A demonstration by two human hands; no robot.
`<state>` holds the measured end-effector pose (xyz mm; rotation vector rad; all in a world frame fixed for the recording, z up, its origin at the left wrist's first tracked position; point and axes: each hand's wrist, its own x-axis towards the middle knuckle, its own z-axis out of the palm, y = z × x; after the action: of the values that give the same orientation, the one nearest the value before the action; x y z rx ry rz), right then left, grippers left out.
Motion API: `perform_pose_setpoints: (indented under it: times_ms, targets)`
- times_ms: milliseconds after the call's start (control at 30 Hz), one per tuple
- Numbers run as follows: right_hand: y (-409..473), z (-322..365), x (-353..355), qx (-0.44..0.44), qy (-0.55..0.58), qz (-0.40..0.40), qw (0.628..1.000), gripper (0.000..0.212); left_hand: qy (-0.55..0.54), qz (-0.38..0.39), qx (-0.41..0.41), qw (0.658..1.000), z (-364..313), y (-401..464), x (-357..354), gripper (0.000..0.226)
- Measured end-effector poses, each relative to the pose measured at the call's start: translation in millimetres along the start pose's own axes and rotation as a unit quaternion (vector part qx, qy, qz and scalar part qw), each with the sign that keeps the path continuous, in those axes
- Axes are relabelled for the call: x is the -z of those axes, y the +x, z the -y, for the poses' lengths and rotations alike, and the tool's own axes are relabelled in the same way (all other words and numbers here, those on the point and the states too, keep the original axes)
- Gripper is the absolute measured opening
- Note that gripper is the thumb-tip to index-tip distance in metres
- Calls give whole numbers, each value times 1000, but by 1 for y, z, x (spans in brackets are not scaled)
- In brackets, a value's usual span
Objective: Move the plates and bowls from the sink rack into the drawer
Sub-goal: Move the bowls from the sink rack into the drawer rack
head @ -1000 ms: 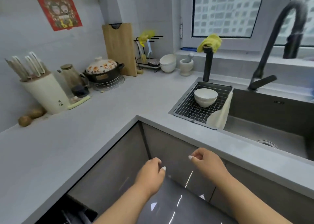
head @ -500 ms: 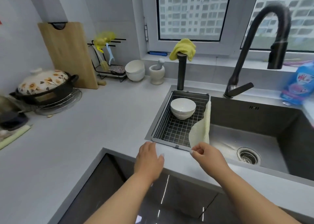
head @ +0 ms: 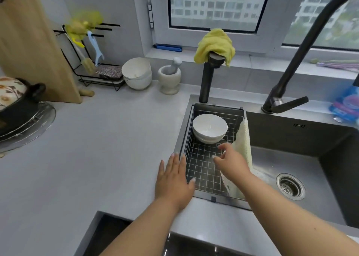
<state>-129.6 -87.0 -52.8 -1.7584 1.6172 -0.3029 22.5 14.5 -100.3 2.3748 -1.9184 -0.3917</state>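
Grey stone worktop [head: 93,148] is filling more of the view than half a second ago, since the camera has come closer and lower over the sink [head: 303,158], and the dark drawer front [head: 108,234] is now showing only as a strip at the bottom edge. Both arms have been reaching forward since then. The wire sink rack [head: 206,170] is sitting in the left end of the sink, its long axis running from the near edge away toward the window. The left hand [head: 173,180] is lying flat, palm down, with fingers spread, on the worktop at the rack's left rim, fingertips pointing away from the person; earlier it was hovering short of the rack's near edge. The right hand [head: 231,163] is now hanging over the rack's mesh, fingers loosely curled and holding nothing, just in front of the stacked white bowls [head: 209,128] without touching them. Those bowls are standing upright, mouths up, at the far end of the rack, where they were before. A pale cloth [head: 243,137] is draping over the rack's right rim beside the right wrist.
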Motion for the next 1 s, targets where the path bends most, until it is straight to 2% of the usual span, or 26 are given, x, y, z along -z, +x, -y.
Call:
perform_pose_setpoints:
  times_ms: [133,267,467,600,867,1000]
  targets:
    - [47,4,-7,-26,-13,-29,999,50,2,-13,-14,1000,4,7,-1,78]
    - [85,4,-17,-44,-44,-21,998,51,-14,-15,-15,1000,4,9,2,78]
    - [115,5,-25,-48,-126,-2,991,15,-26,-11,-11,1000,4,11,3,74]
    - [117,0,-28,-35,-77,-44,995,7,-52,-19,16,998,6,13,5,72]
    - [93,-2,-20,9,32,-115,993,10,-69,-43,26,996,5,12,9,81]
    - [63,-2,-6,38,87,-142,985,14,-80,-50,36,995,6,12,9,73]
